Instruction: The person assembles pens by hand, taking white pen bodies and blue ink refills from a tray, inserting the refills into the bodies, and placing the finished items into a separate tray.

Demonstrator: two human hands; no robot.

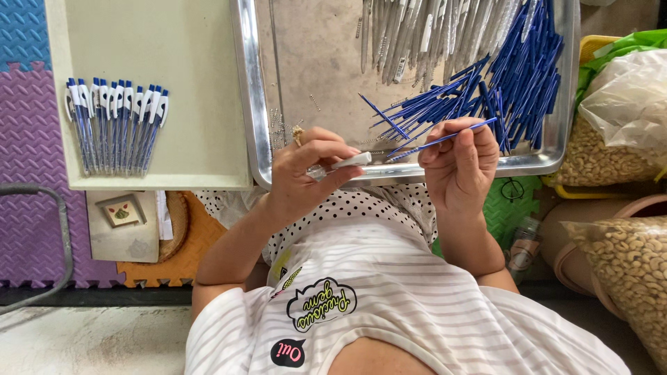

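My left hand (303, 172) pinches a small white pen cap piece (351, 161) over the near edge of a metal tray (251, 104). My right hand (460, 161) holds a thin blue pen refill (445, 138), its tip aimed toward the white piece. The two hands sit close together just above my lap. In the tray lie a heap of blue refills (514, 76) on the right and several grey-white pen barrels (424, 31) at the far side.
A row of finished blue-and-white pens (114, 118) lies on a cream board (187, 62) at the left. Clear bags of pale nuts (629, 118) stand at the right. Purple and blue foam mats (28, 139) cover the floor on the left.
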